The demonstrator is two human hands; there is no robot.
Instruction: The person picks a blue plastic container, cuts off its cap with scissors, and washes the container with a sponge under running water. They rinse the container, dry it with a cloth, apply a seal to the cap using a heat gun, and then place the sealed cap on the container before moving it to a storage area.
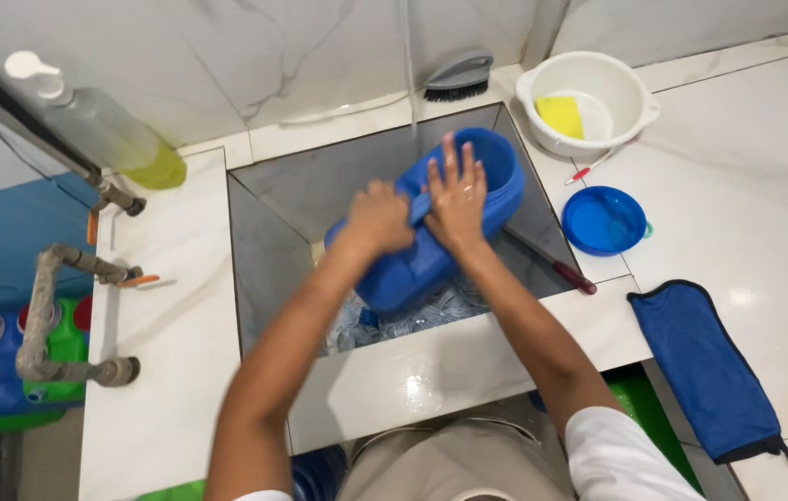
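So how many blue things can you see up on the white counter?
2. A round blue lid lies right of the sink, below the white bowl. A blue cloth lies further right, nearer the person. More may sit outside the picture.

I log: pump bottle [102, 125] | back-left counter, lying tilted | clear body, white pump, yellow-green liquid | no labels, signs, screens.

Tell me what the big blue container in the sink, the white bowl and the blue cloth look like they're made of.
Blue container: likely moulded plastic, smooth with a wet sheen, held by the left hand and right hand. White bowl: probably plastic, glossy with a thick rolled rim. Blue cloth: soft matte fabric, seemingly microfibre, with dark stitched edging.
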